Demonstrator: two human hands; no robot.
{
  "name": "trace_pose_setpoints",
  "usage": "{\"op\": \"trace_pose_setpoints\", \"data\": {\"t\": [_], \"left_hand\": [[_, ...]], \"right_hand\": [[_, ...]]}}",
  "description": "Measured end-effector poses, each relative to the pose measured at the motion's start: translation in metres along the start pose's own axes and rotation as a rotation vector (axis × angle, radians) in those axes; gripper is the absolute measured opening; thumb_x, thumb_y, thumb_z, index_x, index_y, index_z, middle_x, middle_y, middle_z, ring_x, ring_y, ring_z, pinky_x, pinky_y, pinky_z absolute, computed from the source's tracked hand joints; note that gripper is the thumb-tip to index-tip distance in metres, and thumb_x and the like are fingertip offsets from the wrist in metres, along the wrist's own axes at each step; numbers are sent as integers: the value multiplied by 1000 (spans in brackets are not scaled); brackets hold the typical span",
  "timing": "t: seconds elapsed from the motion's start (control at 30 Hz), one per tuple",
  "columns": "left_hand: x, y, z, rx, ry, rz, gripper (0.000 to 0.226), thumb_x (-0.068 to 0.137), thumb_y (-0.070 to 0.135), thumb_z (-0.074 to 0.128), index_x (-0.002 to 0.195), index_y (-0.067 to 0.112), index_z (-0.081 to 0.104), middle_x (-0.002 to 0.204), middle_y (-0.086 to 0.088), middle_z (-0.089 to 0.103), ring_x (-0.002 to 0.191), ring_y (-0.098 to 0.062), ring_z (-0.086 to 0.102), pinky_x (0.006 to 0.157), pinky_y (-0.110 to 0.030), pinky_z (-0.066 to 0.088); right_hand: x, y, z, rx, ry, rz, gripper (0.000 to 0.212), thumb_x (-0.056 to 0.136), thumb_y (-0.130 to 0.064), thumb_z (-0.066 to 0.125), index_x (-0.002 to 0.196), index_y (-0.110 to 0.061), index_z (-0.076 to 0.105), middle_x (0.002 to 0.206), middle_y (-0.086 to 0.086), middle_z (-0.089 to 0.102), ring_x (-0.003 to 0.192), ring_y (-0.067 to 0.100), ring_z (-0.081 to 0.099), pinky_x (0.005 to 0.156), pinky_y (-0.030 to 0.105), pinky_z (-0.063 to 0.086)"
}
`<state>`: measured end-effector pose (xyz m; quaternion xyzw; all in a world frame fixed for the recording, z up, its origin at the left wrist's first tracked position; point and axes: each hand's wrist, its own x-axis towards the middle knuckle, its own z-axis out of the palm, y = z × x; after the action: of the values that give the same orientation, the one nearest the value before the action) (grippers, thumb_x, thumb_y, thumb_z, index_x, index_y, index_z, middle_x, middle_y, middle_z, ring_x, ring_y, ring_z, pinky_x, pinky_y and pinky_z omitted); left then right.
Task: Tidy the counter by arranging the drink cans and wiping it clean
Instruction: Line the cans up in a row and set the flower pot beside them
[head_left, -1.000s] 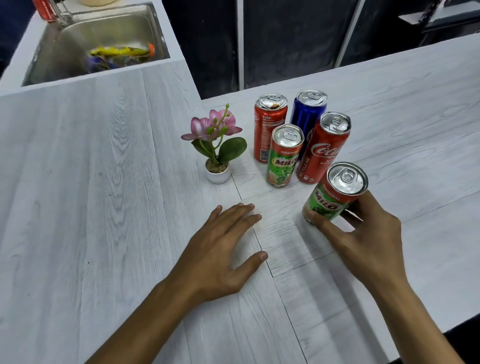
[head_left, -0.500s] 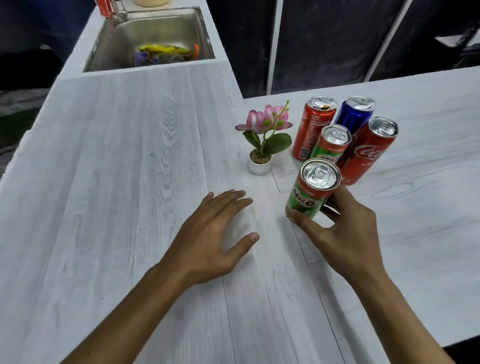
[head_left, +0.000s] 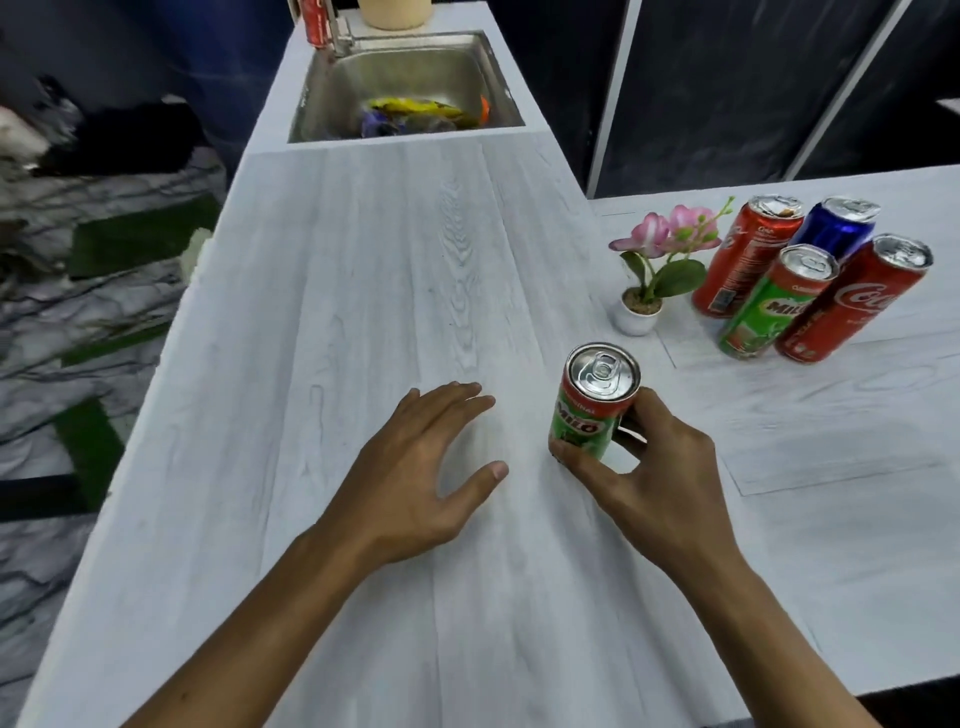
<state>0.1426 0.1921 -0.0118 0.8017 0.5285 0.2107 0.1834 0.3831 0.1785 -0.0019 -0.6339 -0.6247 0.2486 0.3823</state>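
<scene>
Low and right of centre: right hand (head_left: 655, 480) clamped on a green Milo can (head_left: 592, 402), thumb along the near side, fingers wrapped round the far side. Can upright, pull-tab top facing the camera, base at or just above the counter (head_left: 363, 291); contact with the surface not clear. Just left of it, apart from the can: left hand (head_left: 415, 478), palm down, fingers spread and extended, holding nothing, flat on or barely above the pale wood-grain top.

Further right, toward the frame's right edge: four cans bunched together, upright. At the back, a red can (head_left: 740, 260) and a blue can (head_left: 836, 228); in front of those, a second Milo can (head_left: 769, 312) and a red Coca-Cola can (head_left: 852, 306), side by side and touching. Just left of that group: small white pot with pink flowers (head_left: 660, 260), well clear of the held can.

Top centre: steel sink (head_left: 415, 73) set into the counter, yellow and blue items lying in the basin, too blurred to identify. Beside the tap, at upper left of the sink: another red can (head_left: 314, 21).
</scene>
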Motion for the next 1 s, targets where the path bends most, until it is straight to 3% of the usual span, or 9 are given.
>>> {"op": "trace_pose_setpoints", "data": {"t": [0.23, 0.4, 0.53, 0.7, 1.0], "left_hand": [[-44, -57, -36, 22, 15, -40, 67, 93, 67, 50, 152, 38, 40, 161, 23, 30, 148, 11, 17, 125, -21, 7], [-69, -94, -59, 46, 40, -52, 65, 93, 66, 51, 151, 37, 41, 160, 22, 33, 144, 17, 14, 122, -15, 4], [-84, -122, -74, 54, 49, -75, 66, 94, 66, 50, 152, 36, 41, 161, 19, 34, 148, 8, 20, 124, -19, 6], [-94, -152, -88, 53, 81, -108, 65, 94, 65, 50, 150, 32, 45, 159, 14, 40, 149, -1, 27, 126, -30, 16], [-95, -190, -104, 95, 101, -151, 66, 94, 65, 50, 150, 31, 44, 159, 13, 39, 149, -1, 26, 125, -27, 15]], "right_hand": [[-22, -43, 62, 36, -26, -11, 60, 73, -42, 88, 123, -23, 60, 109, -22, 62, 100, -3, 62, 83, 0, 45], [-30, -70, 105, 56, -49, -23, 61, 74, -44, 87, 125, -23, 60, 115, -16, 66, 104, -1, 63, 85, 2, 47], [-30, -89, 138, 62, -65, -43, 65, 75, -44, 86, 129, -21, 59, 123, -10, 68, 109, 4, 64, 87, 7, 48], [-22, -110, 173, 81, -78, -49, 63, 76, -42, 87, 128, -20, 59, 118, -13, 66, 101, -2, 60, 83, 3, 46], [3, -140, 226, 107, -95, -92, 62, 77, -43, 86, 127, -19, 58, 110, -19, 61, 100, -3, 60, 80, 1, 47]]}}
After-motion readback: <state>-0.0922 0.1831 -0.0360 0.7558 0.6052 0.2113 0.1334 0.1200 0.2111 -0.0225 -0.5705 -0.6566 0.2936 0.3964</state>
